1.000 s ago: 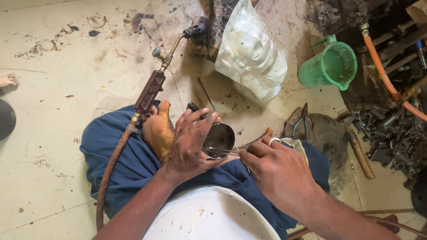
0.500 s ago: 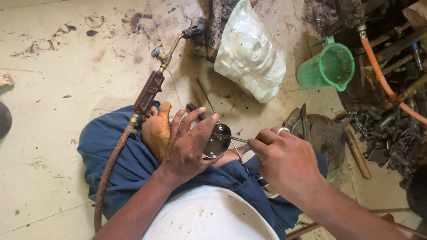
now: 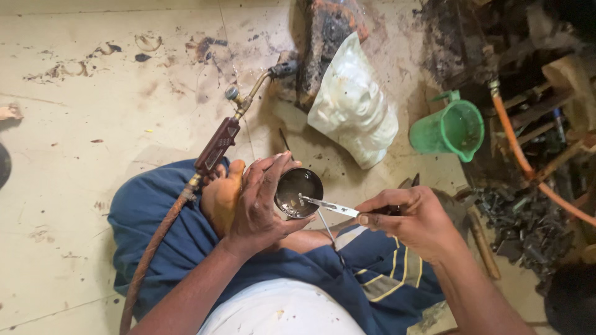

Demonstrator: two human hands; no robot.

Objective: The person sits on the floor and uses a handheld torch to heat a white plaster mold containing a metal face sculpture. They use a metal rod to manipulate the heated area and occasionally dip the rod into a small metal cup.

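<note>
A small round metal bowl (image 3: 298,192) sits tilted over the person's lap, its dark inside turned toward the camera; what lies in it is too small and glossy to make out. The left hand (image 3: 257,205) cups it from the left, fingers curled along its rim and back, so the bowl's far side is hidden. The right hand (image 3: 410,220) is clenched around a pair of tweezers (image 3: 329,206) whose tips reach into the bowl — the gripped end is buried in the fist. A thin wire (image 3: 327,228) hangs below the bowl.

A gas torch (image 3: 233,127) with a brown hose (image 3: 155,245) lies across the blue-clad leg and out of frame. The floor (image 3: 93,124) is pale, stained concrete. Beyond stand a white plastic bag (image 3: 354,108), a green jug (image 3: 456,130) and, at the right edge, a dark heap of metal scrap (image 3: 528,223) — cut off.
</note>
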